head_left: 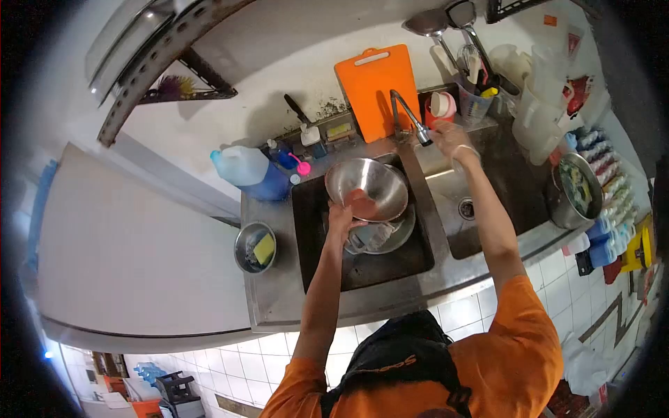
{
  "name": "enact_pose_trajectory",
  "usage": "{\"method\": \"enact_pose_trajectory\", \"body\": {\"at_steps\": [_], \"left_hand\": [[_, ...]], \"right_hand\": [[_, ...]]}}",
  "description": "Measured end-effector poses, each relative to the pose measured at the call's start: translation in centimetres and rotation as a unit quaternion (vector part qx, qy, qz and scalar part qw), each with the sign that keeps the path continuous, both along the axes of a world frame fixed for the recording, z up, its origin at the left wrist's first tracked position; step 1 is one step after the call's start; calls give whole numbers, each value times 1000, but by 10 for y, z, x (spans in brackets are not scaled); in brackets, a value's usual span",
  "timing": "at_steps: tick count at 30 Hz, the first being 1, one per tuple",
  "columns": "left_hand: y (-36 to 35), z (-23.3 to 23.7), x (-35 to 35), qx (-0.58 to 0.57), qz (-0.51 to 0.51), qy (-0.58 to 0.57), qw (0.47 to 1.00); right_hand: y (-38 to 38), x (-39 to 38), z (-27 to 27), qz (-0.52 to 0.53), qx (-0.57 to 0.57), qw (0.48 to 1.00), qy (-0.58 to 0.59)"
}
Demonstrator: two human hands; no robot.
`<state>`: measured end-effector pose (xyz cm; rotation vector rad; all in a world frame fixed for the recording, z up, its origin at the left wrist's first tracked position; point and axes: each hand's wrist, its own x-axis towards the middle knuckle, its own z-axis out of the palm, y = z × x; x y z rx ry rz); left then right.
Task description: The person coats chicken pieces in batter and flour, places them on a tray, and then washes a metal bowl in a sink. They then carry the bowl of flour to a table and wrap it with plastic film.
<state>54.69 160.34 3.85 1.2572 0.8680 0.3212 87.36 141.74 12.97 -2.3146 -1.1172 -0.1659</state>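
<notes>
Held over the left sink basin (418, 268) is a steel mixing bowl (381, 180), tilted a little, with a reddish patch inside. My left hand (340, 221) grips its near-left rim. Below the bowl, a clear glass-like dish (401, 240) and other transparent ware sit in the basin, partly hidden. My right hand (453, 141) is up at the end of the faucet spout (422, 134), fingers curled against it. No stream of water shows under the spout.
Left of the basin stand a small steel bowl (245, 244) with a yellow sponge (264, 249) and a blue-liquid jug (254, 174). An orange cutting board (376, 90) leans behind the faucet. At right are a utensil holder (475, 104) and a steel pot (573, 191).
</notes>
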Motion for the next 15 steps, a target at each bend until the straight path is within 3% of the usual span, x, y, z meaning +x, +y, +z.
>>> {"method": "enact_pose_trajectory", "body": {"at_steps": [1, 3, 5, 7, 8, 9, 10, 11, 13, 14, 15], "left_hand": [[-5, 12, 8, -17, 13, -17, 1000], [1, 22, 29, -30, 35, -39, 998], [2, 14, 36, -65, 40, -11, 997], [22, -22, 44, -69, 56, 3, 996], [30, -41, 41, -75, 51, 83, 992], [33, -53, 43, -79, 44, 160, 983], [33, -66, 44, -79, 44, 159, 983], [30, -74, 42, -75, 68, 146, 984], [41, -102, 34, -67, 95, 134, 984], [52, -131, 23, 54, 101, 177, 978], [61, -145, 14, 175, 104, 218, 955]], "right_hand": [[14, 8, -13, 5, 0, 1000, 5], [46, 17, -24, 179, -16, 981, 71], [71, -9, 10, 180, -215, 951, 129], [109, -11, -42, 211, -96, 945, 232], [119, -19, -50, 211, -97, 944, 236], [128, -25, -53, 248, 33, 876, 412], [132, -27, -55, 272, 160, 763, 563], [122, -25, -48, 274, 159, 763, 564], [91, -9, -22, 236, 178, 656, 695], [86, 8, -44, 188, 192, 617, 739], [99, 52, -122, 183, 159, 555, 795]]}}
